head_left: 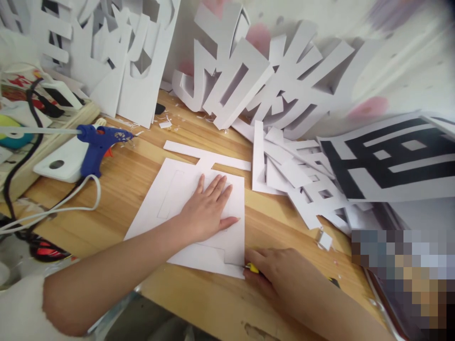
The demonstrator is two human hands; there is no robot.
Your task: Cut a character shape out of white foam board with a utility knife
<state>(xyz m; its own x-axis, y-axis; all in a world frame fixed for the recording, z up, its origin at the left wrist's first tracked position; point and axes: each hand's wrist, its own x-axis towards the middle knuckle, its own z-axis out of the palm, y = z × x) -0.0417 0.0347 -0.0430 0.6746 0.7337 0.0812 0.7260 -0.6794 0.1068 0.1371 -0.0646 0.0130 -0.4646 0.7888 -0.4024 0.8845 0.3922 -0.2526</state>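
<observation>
A white foam board or thick card sheet (152,203) lies on the wooden table, with thin outlines marked on it. My left hand (206,208) rests flat on the sheet, fingers spread. At the sheet's lower right edge, my right hand (273,270) is closed around a yellow craft knife (253,268). The knife's tip touches the sheet near the end of a line that runs to the edge. Most of its handle is hidden in my fingers. Beyond the sheet's far edge lies a white T-shaped cut piece (206,154), whose stem meets or goes under the sheet.
A blue glue gun (95,142) with a white cord lies at the left. Large white cut-out characters (238,76) lean against the wall. Several white offcuts (295,166) are piled at the right, beside a black-and-white printed sheet (398,151). Small scraps litter the wooden table (199,298).
</observation>
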